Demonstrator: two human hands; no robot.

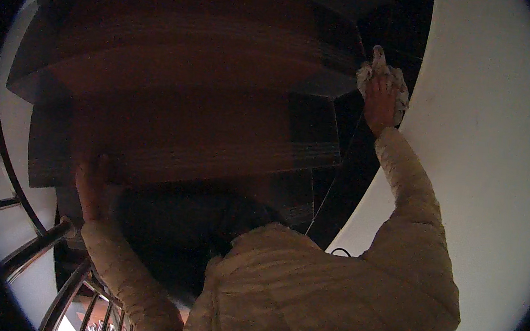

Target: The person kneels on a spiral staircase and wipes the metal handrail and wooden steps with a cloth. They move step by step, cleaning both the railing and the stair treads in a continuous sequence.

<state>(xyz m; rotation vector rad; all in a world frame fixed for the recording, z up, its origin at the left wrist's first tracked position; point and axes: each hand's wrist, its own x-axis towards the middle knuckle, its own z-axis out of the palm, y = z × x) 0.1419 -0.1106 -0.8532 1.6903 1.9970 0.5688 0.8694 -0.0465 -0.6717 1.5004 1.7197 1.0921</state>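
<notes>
Out to the right, my right hand [380,102] presses a crumpled, stained light cloth [400,90] against the black skirting [390,30] along the wall side of the stairs. Its fingers lie over the cloth, and part of the cloth pokes out ahead of them. On the left, my left hand [90,185] rests at the front edge of a dark reddish-brown stair tread [203,117], holding nothing. Dim light hides most of its fingertips. Another brown step [187,31] rises beyond that tread, with a black border at its ends.
A pale curved wall [489,138] runs up the right side, close to my right arm. Dark metal railing bars [35,247] stand at the lower left, near my left forearm. Through the balusters [86,315] a lower area shows. A thin black loop [341,251] shows beside my jacket.
</notes>
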